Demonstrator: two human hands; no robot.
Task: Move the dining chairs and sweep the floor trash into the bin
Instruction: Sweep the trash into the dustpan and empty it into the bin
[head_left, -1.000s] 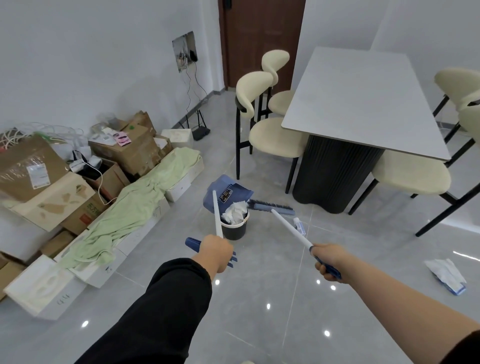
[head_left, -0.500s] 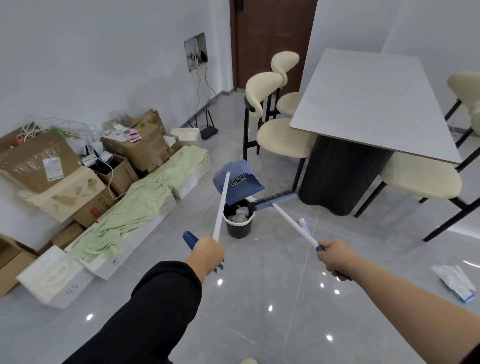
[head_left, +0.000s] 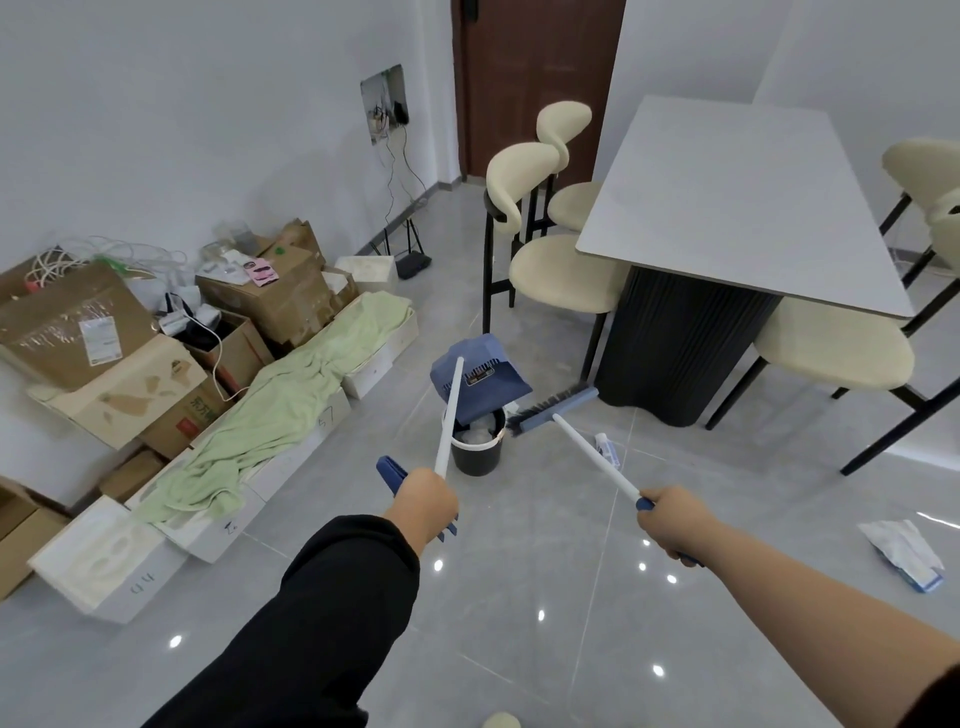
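1. A small black bin stands on the grey tiled floor, with crumpled white trash inside it.
2. The person's left hand, at the end of a black sleeve, is curled tight round the white pole of a blue dustpan. The pan is tipped directly over the bin.
3. The right hand, bare-armed, grips the blue end of a broom. The broom head sits just right of the bin's rim; I cannot tell if they touch.
4. A small white tube lies on the floor near the bin's right side. A white-and-blue wrapper lies well to the right of the bin.
5. Beyond the bin stands a grey dining table with cream chairs around it, the nearest chair just behind the bin.
6. Left of the bin, a green cloth drapes over white boxes, with cardboard boxes past it.
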